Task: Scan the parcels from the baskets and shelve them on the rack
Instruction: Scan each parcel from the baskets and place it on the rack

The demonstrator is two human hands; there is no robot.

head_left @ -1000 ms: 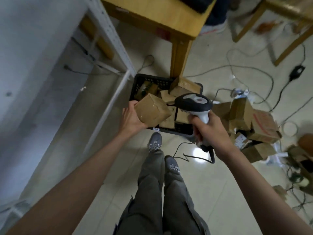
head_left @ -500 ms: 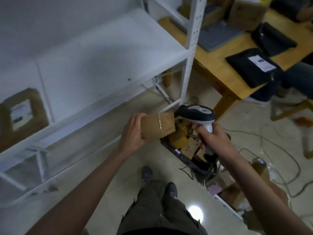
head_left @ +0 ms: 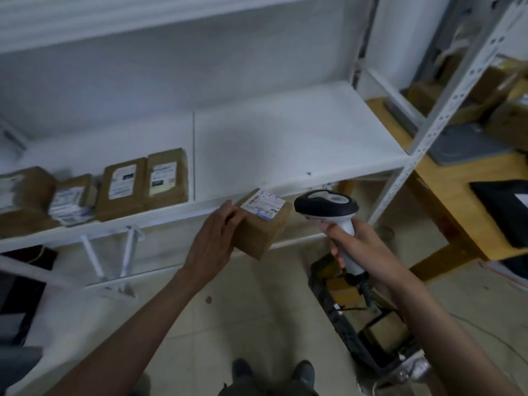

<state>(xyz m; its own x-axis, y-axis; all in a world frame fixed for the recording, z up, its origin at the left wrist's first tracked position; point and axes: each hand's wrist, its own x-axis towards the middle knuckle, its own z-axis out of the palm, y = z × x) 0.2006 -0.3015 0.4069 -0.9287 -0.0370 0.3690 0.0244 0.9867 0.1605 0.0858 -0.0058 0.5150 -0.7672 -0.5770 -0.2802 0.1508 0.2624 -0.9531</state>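
My left hand (head_left: 215,238) grips a small brown cardboard parcel (head_left: 261,227) with a white label on top, held just in front of the white rack's shelf edge (head_left: 285,155). My right hand (head_left: 355,244) holds a black-and-white barcode scanner (head_left: 327,205) by its handle, its head level with the parcel and to its right. Several labelled brown parcels (head_left: 143,181) lie in a row on the left part of the shelf. A black basket (head_left: 357,338) with more parcels sits on the floor under my right arm.
The right half of the shelf is bare. A white rack upright (head_left: 445,110) stands at the right. Beyond it is a wooden table (head_left: 445,190) with dark bags and boxes. My shoes (head_left: 271,370) show on the tiled floor below.
My view swung up from the floor basket to the rack. The parcel rose with my left hand toward the shelf edge and turned label-up. The scanner stayed beside it in my right hand.
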